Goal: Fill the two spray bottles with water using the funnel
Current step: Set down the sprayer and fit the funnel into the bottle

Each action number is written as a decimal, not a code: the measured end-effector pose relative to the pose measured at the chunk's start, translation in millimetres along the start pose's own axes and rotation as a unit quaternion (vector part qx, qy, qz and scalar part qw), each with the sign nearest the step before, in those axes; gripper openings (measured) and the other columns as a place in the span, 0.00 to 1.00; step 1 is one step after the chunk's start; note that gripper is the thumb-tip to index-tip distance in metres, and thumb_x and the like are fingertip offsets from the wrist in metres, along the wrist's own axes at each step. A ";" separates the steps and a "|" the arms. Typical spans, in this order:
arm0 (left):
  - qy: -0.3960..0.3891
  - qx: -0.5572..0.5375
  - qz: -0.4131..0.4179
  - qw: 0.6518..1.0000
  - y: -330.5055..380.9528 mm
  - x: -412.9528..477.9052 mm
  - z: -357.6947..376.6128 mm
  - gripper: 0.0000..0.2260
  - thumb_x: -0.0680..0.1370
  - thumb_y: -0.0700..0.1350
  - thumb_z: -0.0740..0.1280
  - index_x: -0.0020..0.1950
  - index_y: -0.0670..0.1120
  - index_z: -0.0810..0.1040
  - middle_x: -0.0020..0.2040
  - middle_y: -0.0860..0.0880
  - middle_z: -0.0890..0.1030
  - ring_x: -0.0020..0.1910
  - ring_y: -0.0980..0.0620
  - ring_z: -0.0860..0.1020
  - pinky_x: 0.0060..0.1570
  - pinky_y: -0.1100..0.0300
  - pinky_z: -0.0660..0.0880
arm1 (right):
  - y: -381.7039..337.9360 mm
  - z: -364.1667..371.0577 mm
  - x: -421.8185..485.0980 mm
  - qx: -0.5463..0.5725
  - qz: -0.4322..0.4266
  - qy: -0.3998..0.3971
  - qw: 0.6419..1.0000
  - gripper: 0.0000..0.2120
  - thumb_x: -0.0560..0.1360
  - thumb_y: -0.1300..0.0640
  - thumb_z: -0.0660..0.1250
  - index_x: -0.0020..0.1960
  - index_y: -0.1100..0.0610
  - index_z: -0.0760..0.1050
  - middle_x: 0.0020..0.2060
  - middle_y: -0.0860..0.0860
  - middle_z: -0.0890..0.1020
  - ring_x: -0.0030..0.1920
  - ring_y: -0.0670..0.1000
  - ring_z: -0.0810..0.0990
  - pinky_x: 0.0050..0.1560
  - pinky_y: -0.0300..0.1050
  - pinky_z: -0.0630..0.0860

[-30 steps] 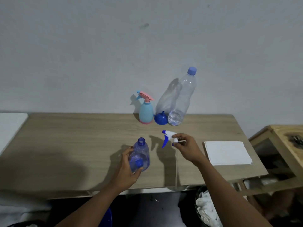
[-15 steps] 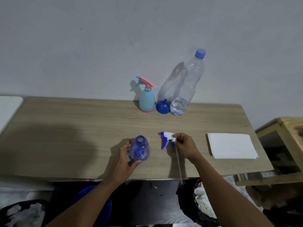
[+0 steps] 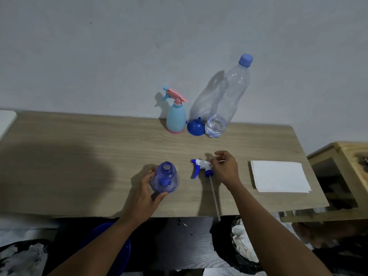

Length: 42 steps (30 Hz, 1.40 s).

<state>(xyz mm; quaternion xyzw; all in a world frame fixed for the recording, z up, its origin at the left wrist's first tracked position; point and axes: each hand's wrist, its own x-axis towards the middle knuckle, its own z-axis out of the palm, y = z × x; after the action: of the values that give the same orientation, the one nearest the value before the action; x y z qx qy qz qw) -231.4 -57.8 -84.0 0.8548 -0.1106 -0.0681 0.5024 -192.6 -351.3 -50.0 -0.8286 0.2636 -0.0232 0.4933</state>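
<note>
Near the front edge of the worktop point(image 3: 79, 156), the open blue bottle point(image 3: 166, 176) is clasped in the left grip point(image 3: 143, 196); the trigger head point(image 3: 201, 164) is pinched in the right grip point(image 3: 225, 168).

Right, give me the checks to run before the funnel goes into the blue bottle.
1. Neck of the translucent blue plastic spray bottle open: ok.
2. The left hand grips it upright on the wooden table: ok.
3. The right hand free of the white-and-blue trigger head: cannot tell.
4. The blue plastic funnel reachable from above: ok.
5. The tall clear plastic water bottle uncapped: not ok, cap on.
</note>
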 end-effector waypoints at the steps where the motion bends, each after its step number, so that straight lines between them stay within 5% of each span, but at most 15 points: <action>1: 0.005 0.007 0.000 1.000 -2.9 1.2 -0.5 0.35 0.73 0.46 0.77 0.74 0.44 0.63 0.73 0.49 0.70 0.70 0.53 0.73 0.65 0.47 0.75 | -5.5 2.4 8.1 -0.002 -0.008 -0.001 1.000 0.16 0.77 0.54 0.70 0.63 0.55 0.76 0.52 0.52 0.80 0.45 0.46 0.80 0.42 0.38 0.78; 6: 0.026 0.020 -0.030 0.999 -11.3 14.0 -7.3 0.37 0.70 0.54 0.76 0.75 0.46 0.66 0.71 0.53 0.72 0.69 0.55 0.73 0.66 0.59 0.73 | -37.5 23.0 48.1 -0.027 -0.083 -0.012 0.996 0.24 0.78 0.59 0.67 0.73 0.53 0.70 0.56 0.51 0.78 0.49 0.46 0.77 0.49 0.39 0.72; 11: 0.051 0.020 -0.053 0.997 -18.7 21.9 -4.6 0.37 0.70 0.55 0.75 0.75 0.47 0.64 0.71 0.55 0.69 0.70 0.51 0.72 0.65 0.57 0.71 | -53.3 46.0 83.1 -0.106 -0.146 -0.078 0.980 0.28 0.78 0.64 0.61 0.77 0.54 0.62 0.40 0.46 0.77 0.39 0.45 0.76 0.42 0.40 0.69; 15: 0.053 0.033 -0.072 0.995 -23.2 24.6 -3.6 0.37 0.72 0.53 0.75 0.76 0.52 0.62 0.74 0.52 0.70 0.70 0.53 0.72 0.65 0.56 0.72 | -53.8 58.5 101.8 -0.162 -0.140 -0.082 0.973 0.31 0.78 0.60 0.63 0.79 0.53 0.57 0.56 0.53 0.78 0.50 0.54 0.80 0.49 0.49 0.77; 18: 0.057 0.044 -0.078 0.994 -21.3 24.3 -4.6 0.37 0.73 0.55 0.74 0.77 0.53 0.61 0.74 0.52 0.70 0.70 0.52 0.71 0.65 0.54 0.73 | -53.5 62.3 101.8 -0.164 -0.144 -0.073 0.973 0.29 0.77 0.60 0.64 0.76 0.53 0.61 0.63 0.56 0.77 0.57 0.57 0.80 0.55 0.55 0.79; 23: 0.058 0.058 -0.083 0.993 -17.3 24.6 -6.4 0.36 0.73 0.54 0.74 0.77 0.51 0.62 0.75 0.52 0.69 0.70 0.52 0.71 0.62 0.59 0.69 | -44.7 66.9 74.5 -0.150 -0.136 -0.038 0.978 0.18 0.77 0.58 0.66 0.66 0.52 0.69 0.54 0.53 0.79 0.51 0.54 0.80 0.44 0.48 0.74; 28: 0.053 0.061 -0.090 0.993 -15.5 24.1 -7.0 0.36 0.74 0.54 0.74 0.77 0.49 0.63 0.74 0.50 0.70 0.70 0.51 0.71 0.62 0.58 0.70 | -39.9 76.3 68.3 -0.156 -0.076 -0.009 0.985 0.27 0.71 0.51 0.75 0.67 0.53 0.70 0.61 0.54 0.73 0.60 0.55 0.74 0.52 0.46 0.71; 31: 0.052 0.057 -0.084 0.993 -15.2 23.8 -7.5 0.37 0.73 0.58 0.72 0.77 0.50 0.62 0.73 0.56 0.67 0.69 0.57 0.68 0.63 0.58 0.70 | -42.6 84.1 72.8 -0.158 -0.072 -0.009 0.985 0.35 0.69 0.45 0.76 0.71 0.53 0.67 0.64 0.55 0.73 0.63 0.57 0.73 0.57 0.53 0.74; 37: 0.070 0.076 -0.075 0.992 -7.1 21.5 -7.7 0.36 0.73 0.52 0.75 0.76 0.46 0.64 0.69 0.61 0.63 0.64 0.65 0.64 0.59 0.64 0.67 | -50.9 89.8 70.6 -0.146 -0.068 0.005 0.987 0.30 0.71 0.46 0.74 0.68 0.54 0.69 0.62 0.54 0.75 0.61 0.57 0.77 0.54 0.53 0.76; 42: 0.078 0.052 -0.024 0.995 -4.6 20.7 -9.1 0.35 0.71 0.55 0.75 0.73 0.51 0.63 0.70 0.57 0.65 0.65 0.69 0.62 0.58 0.83 0.60 | -54.6 74.8 38.3 -0.076 -0.082 0.035 0.993 0.29 0.68 0.38 0.73 0.62 0.52 0.71 0.53 0.49 0.79 0.52 0.50 0.80 0.50 0.51 0.81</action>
<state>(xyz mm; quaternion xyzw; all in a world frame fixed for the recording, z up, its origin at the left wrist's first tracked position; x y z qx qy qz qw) -208.8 -53.3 -83.8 0.8847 -0.0546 -0.0076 0.4628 -114.8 -288.3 -51.5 -0.8814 0.2129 -0.0727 0.4154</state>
